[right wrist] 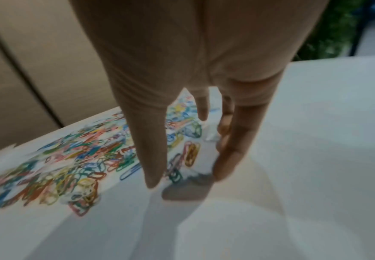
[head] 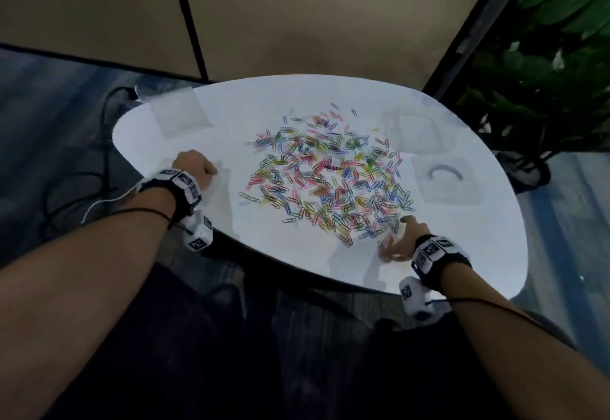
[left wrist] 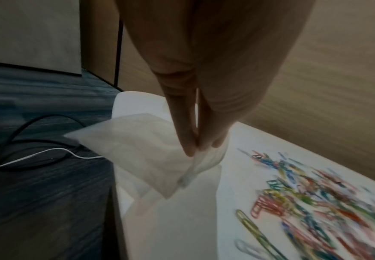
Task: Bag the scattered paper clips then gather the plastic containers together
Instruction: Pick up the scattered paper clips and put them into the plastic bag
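Note:
Several coloured paper clips (head: 326, 175) lie scattered across the middle of a white oval table (head: 462, 254). My left hand (head: 198, 168) is at the table's left edge; in the left wrist view its thumb and fingers (left wrist: 188, 147) pinch the rim of a clear plastic bag (left wrist: 141, 154), lifted a little off the table. My right hand (head: 399, 238) is at the near right edge of the pile. Thumb and fingers (right wrist: 226, 163) point down onto the table, spread apart, with a few paper clips (right wrist: 190, 154) between them. Two clear plastic containers (head: 419, 132) (head: 445, 178) stand at the right.
A flat clear square of plastic (head: 180, 116) lies at the far left of the table. Cables (head: 82, 182) run over the dark floor to the left. A leafy plant (head: 544, 89) stands behind the table's right side, and beige wall panels stand behind the table.

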A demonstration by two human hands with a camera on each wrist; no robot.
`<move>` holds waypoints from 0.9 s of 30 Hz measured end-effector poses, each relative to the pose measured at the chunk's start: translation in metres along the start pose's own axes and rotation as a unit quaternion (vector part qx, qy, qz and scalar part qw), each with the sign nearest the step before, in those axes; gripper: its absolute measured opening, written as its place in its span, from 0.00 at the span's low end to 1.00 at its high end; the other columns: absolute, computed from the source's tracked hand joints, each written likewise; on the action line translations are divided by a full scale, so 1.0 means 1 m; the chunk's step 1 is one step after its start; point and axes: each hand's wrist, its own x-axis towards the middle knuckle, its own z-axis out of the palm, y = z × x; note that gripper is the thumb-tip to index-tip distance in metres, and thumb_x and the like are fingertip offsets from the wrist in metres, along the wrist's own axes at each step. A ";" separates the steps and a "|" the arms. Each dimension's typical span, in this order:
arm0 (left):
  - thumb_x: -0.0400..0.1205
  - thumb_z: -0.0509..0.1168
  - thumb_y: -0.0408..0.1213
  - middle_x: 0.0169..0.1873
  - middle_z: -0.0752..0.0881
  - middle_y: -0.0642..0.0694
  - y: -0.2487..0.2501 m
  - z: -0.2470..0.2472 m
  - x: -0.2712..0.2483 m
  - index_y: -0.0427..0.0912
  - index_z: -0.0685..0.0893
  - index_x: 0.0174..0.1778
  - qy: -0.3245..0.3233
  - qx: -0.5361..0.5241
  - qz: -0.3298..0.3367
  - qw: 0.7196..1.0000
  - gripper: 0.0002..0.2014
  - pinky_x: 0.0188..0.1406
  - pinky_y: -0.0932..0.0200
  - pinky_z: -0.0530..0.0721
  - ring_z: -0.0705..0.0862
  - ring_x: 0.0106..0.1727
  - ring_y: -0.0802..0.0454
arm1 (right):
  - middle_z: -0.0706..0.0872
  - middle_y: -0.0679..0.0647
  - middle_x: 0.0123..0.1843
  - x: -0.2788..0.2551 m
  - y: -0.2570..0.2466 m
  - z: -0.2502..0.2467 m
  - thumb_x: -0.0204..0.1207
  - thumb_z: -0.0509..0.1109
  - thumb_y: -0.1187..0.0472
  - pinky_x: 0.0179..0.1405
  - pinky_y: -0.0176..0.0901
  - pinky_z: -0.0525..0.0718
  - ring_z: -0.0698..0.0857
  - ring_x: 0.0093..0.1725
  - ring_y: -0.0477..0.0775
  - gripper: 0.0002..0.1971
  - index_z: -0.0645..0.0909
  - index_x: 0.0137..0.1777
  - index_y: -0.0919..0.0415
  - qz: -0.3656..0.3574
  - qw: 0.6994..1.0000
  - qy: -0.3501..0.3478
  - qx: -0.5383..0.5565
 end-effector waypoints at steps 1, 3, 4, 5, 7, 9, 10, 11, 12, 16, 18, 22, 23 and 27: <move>0.79 0.68 0.28 0.56 0.92 0.35 0.003 -0.002 -0.009 0.36 0.93 0.54 0.009 -0.013 0.013 1.000 0.11 0.69 0.49 0.83 0.88 0.60 0.36 | 0.72 0.67 0.73 -0.002 0.001 0.003 0.54 0.88 0.47 0.66 0.59 0.82 0.79 0.68 0.69 0.55 0.62 0.79 0.59 0.001 1.000 0.015 0.008; 0.79 0.67 0.28 0.55 0.92 0.39 0.013 -0.008 -0.022 0.39 0.94 0.53 0.035 -0.033 0.031 0.998 0.12 0.67 0.52 0.84 0.88 0.60 0.38 | 0.72 0.65 0.73 -0.003 -0.001 0.006 0.54 0.87 0.45 0.66 0.54 0.80 0.78 0.69 0.67 0.54 0.64 0.78 0.59 -0.001 0.998 0.045 0.037; 0.78 0.67 0.28 0.54 0.92 0.40 0.021 -0.011 -0.027 0.41 0.95 0.52 0.048 -0.046 0.040 0.997 0.13 0.65 0.53 0.85 0.88 0.59 0.39 | 0.72 0.64 0.72 -0.002 -0.003 0.008 0.56 0.87 0.45 0.65 0.52 0.80 0.78 0.68 0.66 0.53 0.65 0.78 0.59 -0.008 0.998 0.055 0.041; 0.77 0.66 0.27 0.52 0.93 0.42 0.030 -0.015 -0.030 0.43 0.95 0.50 0.061 -0.060 0.054 0.995 0.13 0.64 0.54 0.86 0.89 0.57 0.40 | 0.72 0.63 0.72 -0.004 -0.007 0.009 0.58 0.86 0.46 0.65 0.51 0.81 0.78 0.68 0.64 0.51 0.65 0.78 0.59 -0.019 0.998 0.060 0.027; 0.76 0.65 0.27 0.45 0.93 0.43 0.049 -0.023 -0.042 0.47 0.93 0.49 0.077 -0.080 0.086 0.990 0.15 0.59 0.56 0.86 0.89 0.52 0.43 | 0.72 0.61 0.71 -0.008 -0.018 0.012 0.62 0.83 0.49 0.61 0.47 0.83 0.79 0.66 0.62 0.45 0.66 0.78 0.58 -0.035 0.997 0.069 0.011; 0.75 0.66 0.27 0.39 0.91 0.46 0.065 -0.030 -0.056 0.49 0.90 0.53 0.089 -0.120 0.121 0.981 0.17 0.53 0.59 0.85 0.89 0.45 0.47 | 0.71 0.61 0.72 -0.009 -0.027 0.014 0.62 0.83 0.54 0.52 0.42 0.83 0.82 0.59 0.61 0.43 0.69 0.78 0.55 -0.046 0.995 0.076 0.045; 0.75 0.67 0.27 0.37 0.91 0.46 0.071 -0.032 -0.063 0.49 0.87 0.57 0.092 -0.143 0.135 0.976 0.18 0.51 0.60 0.85 0.89 0.43 0.49 | 0.69 0.61 0.73 -0.009 -0.030 0.016 0.63 0.82 0.56 0.51 0.41 0.82 0.82 0.57 0.61 0.42 0.69 0.78 0.53 -0.059 0.994 0.078 0.050; 0.75 0.68 0.27 0.37 0.90 0.47 0.076 -0.034 -0.068 0.50 0.85 0.61 0.094 -0.159 0.147 0.972 0.21 0.50 0.59 0.85 0.89 0.41 0.49 | 0.66 0.61 0.74 -0.007 -0.033 0.018 0.65 0.81 0.57 0.54 0.41 0.82 0.81 0.58 0.62 0.41 0.69 0.79 0.52 -0.076 0.993 0.079 0.034; 0.75 0.69 0.27 0.37 0.91 0.47 0.080 -0.036 -0.072 0.50 0.82 0.66 0.095 -0.167 0.156 0.969 0.24 0.51 0.58 0.85 0.89 0.42 0.50 | 0.64 0.61 0.75 -0.006 -0.036 0.020 0.69 0.79 0.58 0.59 0.43 0.81 0.81 0.61 0.63 0.38 0.69 0.79 0.52 -0.095 0.992 0.079 0.003; 0.76 0.67 0.29 0.40 0.92 0.47 0.094 -0.041 -0.068 0.46 0.81 0.72 0.100 -0.139 0.180 0.969 0.26 0.60 0.55 0.86 0.88 0.54 0.46 | 0.75 0.62 0.68 -0.002 -0.053 0.025 0.79 0.66 0.63 0.65 0.49 0.81 0.83 0.61 0.64 0.18 0.81 0.69 0.57 -0.133 0.983 0.114 -0.051; 0.77 0.65 0.30 0.39 0.93 0.46 0.102 -0.048 -0.067 0.45 0.88 0.62 0.100 -0.119 0.184 0.971 0.18 0.62 0.51 0.86 0.87 0.58 0.41 | 0.83 0.61 0.57 0.005 -0.055 0.027 0.80 0.61 0.68 0.56 0.46 0.84 0.85 0.55 0.62 0.14 0.86 0.59 0.65 -0.131 0.982 0.134 -0.032; 0.76 0.65 0.29 0.39 0.93 0.43 0.125 -0.051 -0.063 0.43 0.92 0.54 0.096 -0.088 0.182 0.975 0.15 0.64 0.52 0.85 0.88 0.56 0.41 | 0.88 0.63 0.50 0.022 -0.050 0.017 0.79 0.62 0.72 0.54 0.46 0.87 0.88 0.53 0.60 0.11 0.88 0.50 0.68 -0.130 0.982 0.129 -0.049; 0.76 0.65 0.29 0.39 0.93 0.42 0.132 -0.050 -0.062 0.42 0.92 0.54 0.103 -0.080 0.179 0.975 0.15 0.65 0.54 0.84 0.89 0.54 0.43 | 0.88 0.63 0.52 0.025 -0.048 0.009 0.80 0.63 0.69 0.56 0.46 0.87 0.87 0.56 0.61 0.11 0.87 0.52 0.68 -0.123 0.984 0.120 -0.050; 0.77 0.64 0.30 0.39 0.93 0.44 0.159 -0.045 -0.069 0.44 0.92 0.57 0.107 -0.053 0.166 0.979 0.16 0.63 0.53 0.86 0.90 0.49 0.43 | 0.91 0.56 0.53 0.025 -0.053 -0.037 0.79 0.69 0.57 0.57 0.42 0.86 0.88 0.56 0.56 0.12 0.90 0.56 0.61 -0.094 0.986 0.123 0.059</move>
